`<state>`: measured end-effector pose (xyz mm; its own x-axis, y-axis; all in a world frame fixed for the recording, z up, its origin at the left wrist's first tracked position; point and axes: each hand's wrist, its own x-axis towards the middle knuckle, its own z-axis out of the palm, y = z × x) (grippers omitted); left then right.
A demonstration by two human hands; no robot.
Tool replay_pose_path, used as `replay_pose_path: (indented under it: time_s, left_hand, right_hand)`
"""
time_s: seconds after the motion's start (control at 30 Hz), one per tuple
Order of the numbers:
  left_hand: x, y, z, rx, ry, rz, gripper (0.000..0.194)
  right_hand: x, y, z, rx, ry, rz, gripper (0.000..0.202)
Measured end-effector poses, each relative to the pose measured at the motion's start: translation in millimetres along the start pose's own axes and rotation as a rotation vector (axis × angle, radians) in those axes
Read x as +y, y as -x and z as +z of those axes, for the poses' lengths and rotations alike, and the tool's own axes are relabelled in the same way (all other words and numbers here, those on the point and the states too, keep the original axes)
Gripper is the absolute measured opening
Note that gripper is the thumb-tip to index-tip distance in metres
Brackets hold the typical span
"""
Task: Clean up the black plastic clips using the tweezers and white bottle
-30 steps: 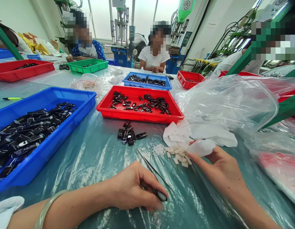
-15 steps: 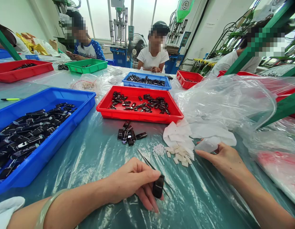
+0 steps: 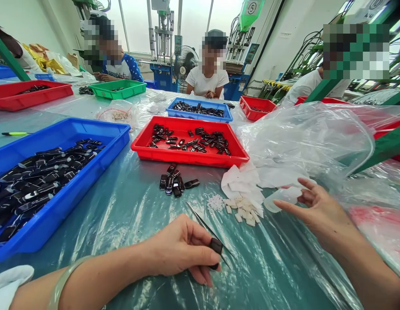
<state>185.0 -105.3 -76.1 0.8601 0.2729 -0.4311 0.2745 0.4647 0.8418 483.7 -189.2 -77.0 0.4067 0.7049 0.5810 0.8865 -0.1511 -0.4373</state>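
Note:
My left hand (image 3: 183, 247) is closed on a small glossy black plastic part (image 3: 215, 245), partly hidden by the thumb and fingers. Metal tweezers (image 3: 199, 218) lie on the table just beyond it, partly behind the hand. On the right, my right hand (image 3: 319, 204) has its fingers spread beside a translucent white bottle-like container (image 3: 283, 197) lying on the table. Its thumb is close to the container; whether it touches I cannot tell. Left of the container lie small cream-coloured blocks (image 3: 248, 212) and a heap of tiny white pieces (image 3: 215, 202).
A red tray (image 3: 190, 160) holds black parts, with several more black parts (image 3: 176, 183) in front of it. A large blue tray (image 3: 67, 198) of black pieces stands left. Clear plastic bags (image 3: 309, 137) and a green post (image 3: 385, 148) are at right. Co-workers sit across the table.
My right hand has loosened from the translucent container, and its fingers have spread and drawn back right. The black part has turned in my left hand, with the thumb now lower.

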Motion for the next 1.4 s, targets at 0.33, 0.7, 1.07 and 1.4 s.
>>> replay_pose_path:
  time_s: [0.33,0.7,1.07,1.4]
  left_hand:
    - [-7.0,-1.8,1.5,0.066,-0.154,0.021,0.031]
    - [-7.0,0.0,2.6,0.024,-0.369,0.140,0.027]
    - [-8.9,0.5,2.7,0.034,-0.376,0.157,0.023]
    - [-11.1,-1.6,2.8,0.041,-0.330,0.144,0.020]
  right_hand:
    - [-74.1,25.6,-7.8,-0.072,0.012,-0.170,0.014]
    - [-76.3,50.2,33.1,-0.216,0.162,-0.401,0.016]
    - [-78.2,52.3,34.5,-0.311,0.157,-0.382,0.018]
    - [-101.6,55.6,17.2,-0.319,-0.127,-0.368,0.005]
